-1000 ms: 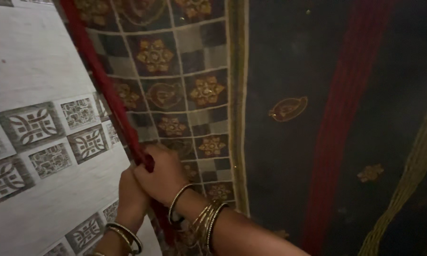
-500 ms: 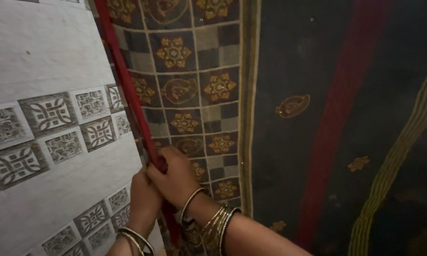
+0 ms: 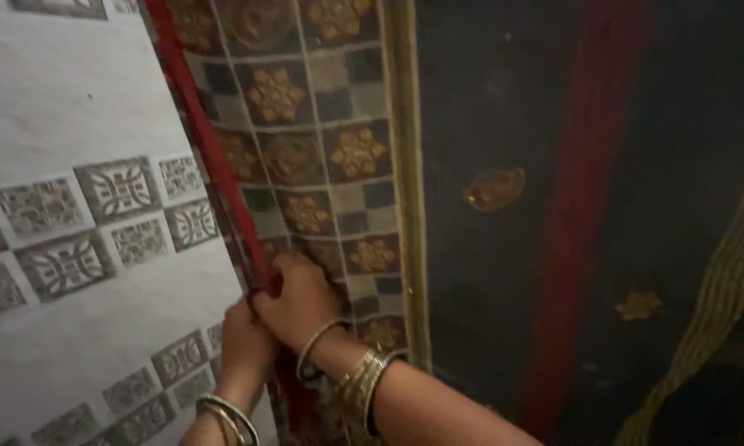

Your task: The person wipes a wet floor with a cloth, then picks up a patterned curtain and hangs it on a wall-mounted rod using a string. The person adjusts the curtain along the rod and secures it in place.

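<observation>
A dark patterned cloth with a checkered gold-flower border and a red edge strip lies spread over a tiled floor. My right hand pinches the red edge near the lower middle, fingers closed on the fabric. My left hand sits just below and left of it, closed on the same red edge. Both wrists wear several metal bangles. The fingertips are partly hidden in the folded edge.
Pale floor tiles with grey square motifs fill the left side. On the dark cloth run a broad red stripe and a yellowish striped band at the right. Gold oval motifs dot the dark field.
The view has shifted slightly, the cloth appearing a little further left. Both hands stay together, gripping the red edge at about the same spot.
</observation>
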